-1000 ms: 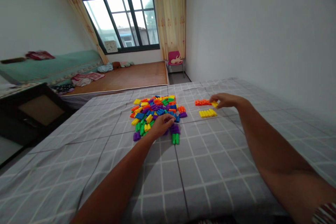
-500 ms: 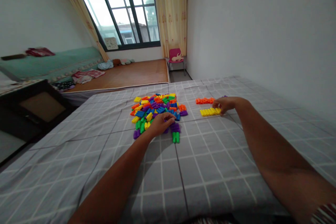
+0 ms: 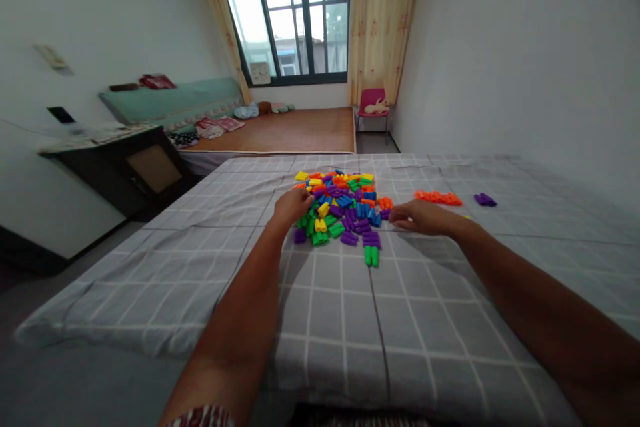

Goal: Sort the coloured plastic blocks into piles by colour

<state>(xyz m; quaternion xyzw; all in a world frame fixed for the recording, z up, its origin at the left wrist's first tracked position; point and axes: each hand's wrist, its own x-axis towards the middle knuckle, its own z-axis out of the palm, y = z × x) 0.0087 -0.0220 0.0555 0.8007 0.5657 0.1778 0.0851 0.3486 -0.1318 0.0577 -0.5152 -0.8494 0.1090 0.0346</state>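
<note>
A heap of small plastic toy pieces (image 3: 345, 200), in purple, green, blue, yellow and orange, lies on the checked cloth. My left hand (image 3: 293, 208) is at the heap's left edge, fingers curled together over it; whatever is in them is hidden. To the right of the heap, my right hand (image 3: 420, 215) hovers low with thumb and fingers apart, its tips close to a purple piece (image 3: 385, 214). Beyond it runs a row of orange pieces (image 3: 439, 197). Only a sliver of yellow (image 3: 467, 217) shows past my right wrist.
A grey checked cloth (image 3: 340, 320) covers the surface before me. A purple pair of pieces (image 3: 485, 200) lies at the right, and a green pair (image 3: 371, 256) at the heap's near edge. Farther off are a dark cabinet (image 3: 150, 167), a brown bed (image 3: 305, 130) and a pink chair (image 3: 373, 100).
My right hand has left the yellow row and come left to the heap's edge. My left hand has shifted from the heap's near side to its left side. The view has turned left.
</note>
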